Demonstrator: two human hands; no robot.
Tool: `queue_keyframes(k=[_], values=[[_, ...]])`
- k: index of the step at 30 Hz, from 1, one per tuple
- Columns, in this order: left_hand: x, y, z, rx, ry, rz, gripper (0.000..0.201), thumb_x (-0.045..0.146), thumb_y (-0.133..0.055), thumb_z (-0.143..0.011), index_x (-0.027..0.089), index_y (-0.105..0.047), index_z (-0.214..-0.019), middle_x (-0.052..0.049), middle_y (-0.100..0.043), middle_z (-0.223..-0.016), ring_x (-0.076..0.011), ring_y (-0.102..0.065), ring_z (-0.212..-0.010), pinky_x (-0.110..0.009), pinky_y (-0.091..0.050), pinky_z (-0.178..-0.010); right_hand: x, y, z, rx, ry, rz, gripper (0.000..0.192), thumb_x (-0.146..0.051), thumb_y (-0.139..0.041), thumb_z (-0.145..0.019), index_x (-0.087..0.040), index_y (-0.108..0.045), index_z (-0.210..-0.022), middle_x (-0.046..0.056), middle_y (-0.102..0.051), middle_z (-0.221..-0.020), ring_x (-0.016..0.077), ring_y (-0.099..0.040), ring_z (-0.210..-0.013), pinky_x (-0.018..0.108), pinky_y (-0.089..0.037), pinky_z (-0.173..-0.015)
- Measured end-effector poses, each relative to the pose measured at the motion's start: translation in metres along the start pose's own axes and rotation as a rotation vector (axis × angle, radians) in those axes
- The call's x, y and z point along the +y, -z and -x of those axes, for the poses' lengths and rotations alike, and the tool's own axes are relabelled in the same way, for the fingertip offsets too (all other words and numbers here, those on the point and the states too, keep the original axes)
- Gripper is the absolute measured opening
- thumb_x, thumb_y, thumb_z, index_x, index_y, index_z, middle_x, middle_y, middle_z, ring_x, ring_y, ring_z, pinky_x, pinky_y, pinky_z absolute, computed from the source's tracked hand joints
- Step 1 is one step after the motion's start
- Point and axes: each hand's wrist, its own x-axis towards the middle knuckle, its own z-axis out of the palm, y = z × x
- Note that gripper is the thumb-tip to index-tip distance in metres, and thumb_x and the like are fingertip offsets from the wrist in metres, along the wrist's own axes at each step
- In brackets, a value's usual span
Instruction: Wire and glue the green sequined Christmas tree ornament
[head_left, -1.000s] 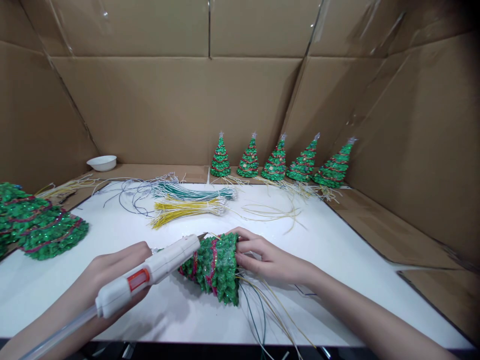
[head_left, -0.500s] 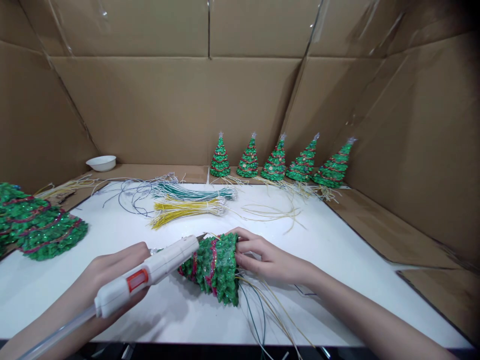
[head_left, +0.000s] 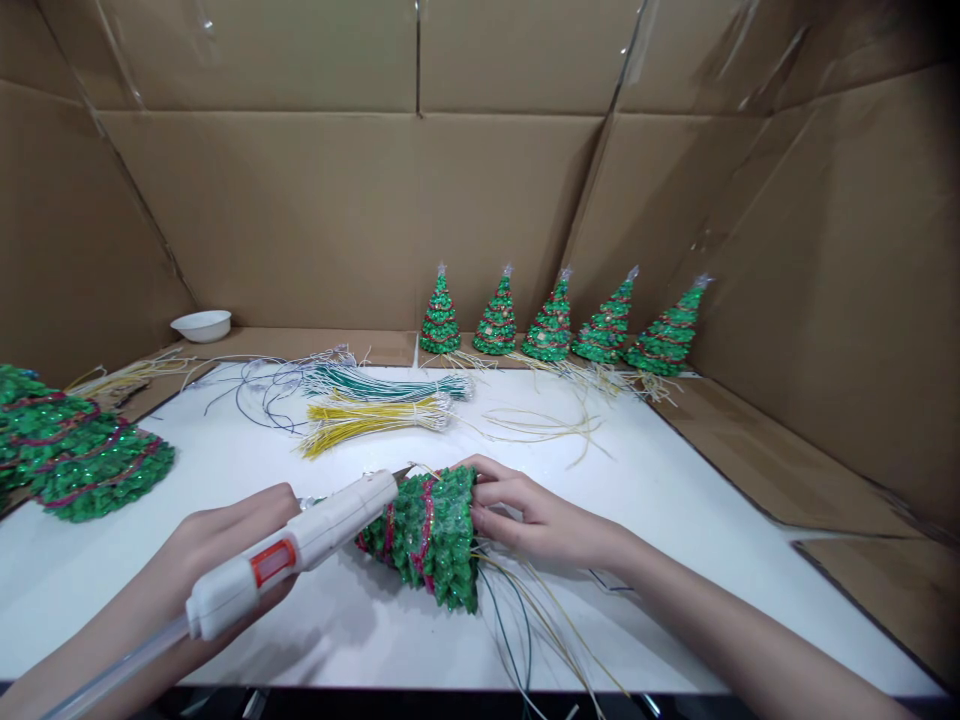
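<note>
My left hand (head_left: 244,535) is closed round a white glue gun (head_left: 330,525) with an orange-red window; a clear glue stick runs out of its back end. The gun's dark tip touches or almost touches the upper side of a small green Christmas tree (head_left: 442,540) with red garland, lying on its side. At the tree's wide base my right hand (head_left: 517,510) grips the rim, fingers partly hidden behind it. Green, yellow and white wires (head_left: 536,620) trail from the base toward the table's front edge. The gun and left hand cover the tree's top.
Bundles of yellow wires (head_left: 367,420) and green wires (head_left: 382,383) lie behind my hands. Several finished-looking trees (head_left: 551,325) stand along the back. More trees (head_left: 105,470) lie at left, a white bowl (head_left: 202,325) behind. Cardboard walls (head_left: 337,210) surround the white table (head_left: 675,560).
Almost nothing differs. The glue gun's rear has shifted very slightly down and left; the tree and my right hand stay in place.
</note>
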Motion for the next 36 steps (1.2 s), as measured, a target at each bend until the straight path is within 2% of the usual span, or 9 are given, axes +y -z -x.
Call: queue_keyframes(k=[3, 8, 11, 13, 15, 21, 25, 30, 36], values=[[0.002, 0.0, 0.0, 0.016, -0.035, -0.013, 0.026, 0.034, -0.043, -0.093, 0.021, -0.048, -0.071, 0.005, -0.054, -0.064, -0.0105, -0.05, -0.051, -0.02, -0.036, -0.048, 0.0, 0.0, 0.0, -0.003, 0.0, 0.005, 0.039, -0.044, -0.041, -0.1, -0.017, -0.058, -0.077, 0.008, -0.049, -0.109, 0.0197, -0.053, -0.101, 0.039, -0.044, -0.094], [0.011, 0.002, -0.004, 0.046, 0.013, -0.084, 0.031, 0.035, -0.036, -0.094, 0.021, -0.046, -0.069, 0.004, -0.051, -0.063, -0.011, -0.048, -0.052, -0.022, -0.036, -0.05, 0.0, 0.0, 0.0, 0.002, 0.007, 0.006, 0.038, -0.042, -0.042, -0.1, -0.018, -0.057, -0.077, 0.008, -0.049, -0.11, 0.0199, -0.053, -0.101, 0.039, -0.043, -0.094], [0.016, 0.003, -0.007, -0.015, -0.04, -0.081, 0.029, 0.034, -0.04, -0.092, 0.021, -0.047, -0.068, 0.005, -0.051, -0.063, -0.0101, -0.049, -0.052, -0.02, -0.037, -0.049, 0.002, 0.0, 0.0, 0.0, 0.013, 0.004, 0.037, -0.041, -0.042, -0.1, -0.017, -0.057, -0.077, 0.009, -0.049, -0.11, 0.0202, -0.053, -0.102, 0.039, -0.043, -0.094], [0.018, 0.002, -0.007, 0.063, -0.014, -0.106, 0.031, 0.033, -0.036, -0.094, 0.021, -0.046, -0.067, 0.005, -0.049, -0.063, -0.0106, -0.047, -0.053, -0.021, -0.037, -0.051, 0.002, 0.0, 0.0, -0.002, 0.009, -0.001, 0.036, -0.041, -0.042, -0.1, -0.017, -0.058, -0.078, 0.009, -0.049, -0.109, 0.0205, -0.053, -0.101, 0.039, -0.043, -0.094], [0.018, 0.002, -0.007, 0.088, -0.021, -0.112, 0.033, 0.034, -0.034, -0.095, 0.021, -0.045, -0.067, 0.004, -0.048, -0.062, -0.0108, -0.047, -0.053, -0.021, -0.037, -0.051, 0.002, -0.001, 0.0, -0.003, 0.0, -0.004, 0.036, -0.04, -0.042, -0.1, -0.017, -0.058, -0.077, 0.009, -0.049, -0.109, 0.0209, -0.053, -0.101, 0.039, -0.043, -0.094], [0.011, 0.007, -0.01, -0.016, -0.147, -0.109, 0.024, 0.026, -0.043, -0.093, 0.02, -0.048, -0.07, 0.006, -0.051, -0.063, -0.008, -0.051, -0.051, -0.016, -0.038, -0.049, 0.001, 0.0, 0.0, -0.002, -0.006, -0.005, 0.035, -0.039, -0.043, -0.1, -0.017, -0.058, -0.078, 0.01, -0.049, -0.112, 0.0215, -0.053, -0.102, 0.04, -0.043, -0.095], [0.011, 0.007, -0.011, 0.027, -0.144, -0.116, 0.025, 0.026, -0.04, -0.094, 0.02, -0.047, -0.071, 0.005, -0.05, -0.064, -0.0088, -0.049, -0.051, -0.017, -0.038, -0.049, 0.001, 0.0, 0.0, -0.003, 0.0, -0.001, 0.035, -0.039, -0.042, -0.1, -0.017, -0.057, -0.077, 0.01, -0.05, -0.111, 0.0214, -0.053, -0.103, 0.04, -0.043, -0.095], [0.008, 0.008, -0.01, -0.029, -0.178, -0.119, 0.023, 0.024, -0.042, -0.093, 0.02, -0.047, -0.071, 0.005, -0.05, -0.065, -0.0085, -0.051, -0.052, -0.016, -0.039, -0.05, 0.001, 0.0, 0.0, -0.006, 0.003, 0.004, 0.035, -0.039, -0.042, -0.1, -0.017, -0.059, -0.079, 0.01, -0.05, -0.112, 0.0213, -0.054, -0.103, 0.04, -0.043, -0.095], [0.008, 0.008, -0.012, -0.003, -0.179, -0.111, 0.022, 0.022, -0.042, -0.092, 0.02, -0.047, -0.071, 0.005, -0.05, -0.064, -0.0088, -0.05, -0.051, -0.016, -0.038, -0.049, 0.0, 0.0, 0.0, -0.013, -0.002, -0.009, 0.033, -0.039, -0.043, -0.099, -0.017, -0.06, -0.081, 0.01, -0.051, -0.112, 0.0218, -0.053, -0.104, 0.04, -0.042, -0.096]])
